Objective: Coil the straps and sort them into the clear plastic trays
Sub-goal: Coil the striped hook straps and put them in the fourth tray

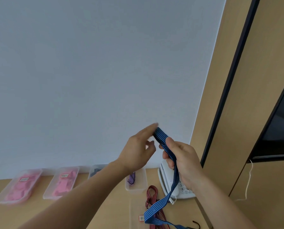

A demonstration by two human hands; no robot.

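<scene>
A blue striped strap (172,179) hangs from my raised hands down to the desk. Its upper end is wound over the extended fingers of my left hand (138,151). My right hand (182,161) grips the strap just below that, fingers curled round it. A red striped strap (152,195) lies loose on the desk under the blue one. Along the wall stand clear plastic trays: two with pink contents (18,185) (61,182), one with dark contents (95,171) partly hidden by my left forearm, and one holding a purple strap (136,184).
A white desk telephone (176,187) sits against the wall right of the trays, partly behind my right hand. Another clear tray with a label (134,215) lies near the desk's front. A wooden cabinet (262,179) with a dangling white cord rises at the right.
</scene>
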